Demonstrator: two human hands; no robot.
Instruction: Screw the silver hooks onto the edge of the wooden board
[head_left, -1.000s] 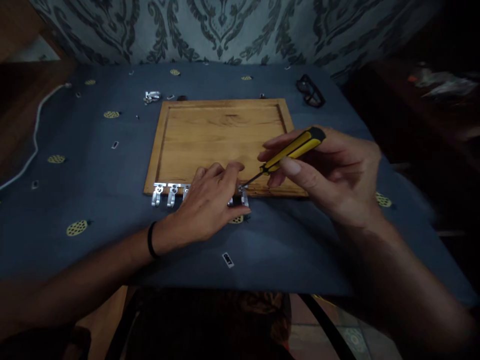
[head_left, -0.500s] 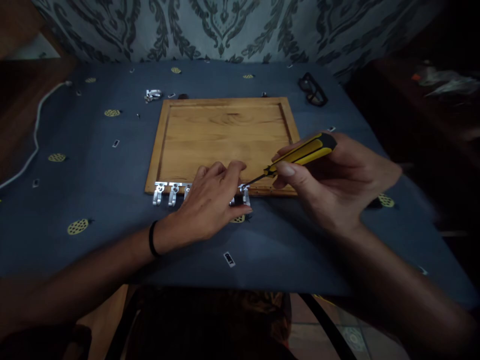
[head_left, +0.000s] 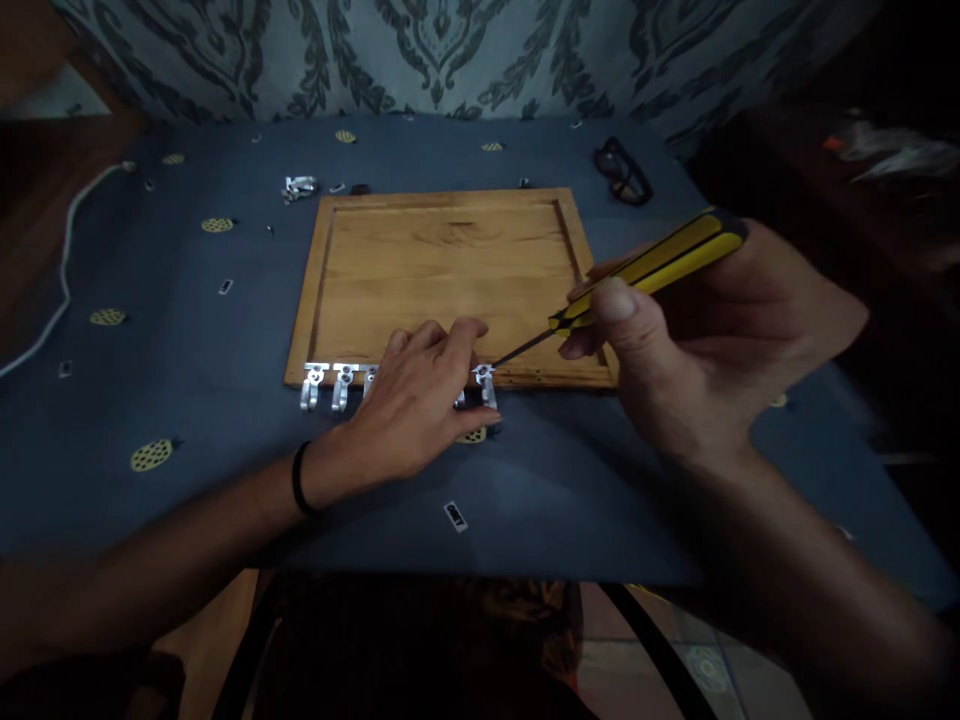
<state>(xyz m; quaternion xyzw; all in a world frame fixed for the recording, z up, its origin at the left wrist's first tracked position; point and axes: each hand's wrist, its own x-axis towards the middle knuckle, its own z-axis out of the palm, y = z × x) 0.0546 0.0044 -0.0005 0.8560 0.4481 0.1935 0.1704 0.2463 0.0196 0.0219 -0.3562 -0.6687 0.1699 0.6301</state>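
A wooden panel with a raised border lies flat, several silver metal hooks lined along its near edge. My left hand rests over the middle of that edge, fingers bent and spread on the wood, hiding some hooks. Its thumb reaches the lower end of the rightmost hook. In my right hand, closed round the handle, is a yellow and black screwdriver. It slants down to the left, its tip close to the rightmost hook's plate; whether they touch I cannot tell.
The panel lies on a dark blue patterned tablecloth. More silver hooks and a tiny screw-like piece are at the back left. Black-framed glasses lie at the back right. A white cable runs along the left.
My right hand has moved right and slightly up with the screwdriver, drawing its tip back from the rightmost hook's plate. My left hand stays at the panel's edge. The view has shifted slightly.
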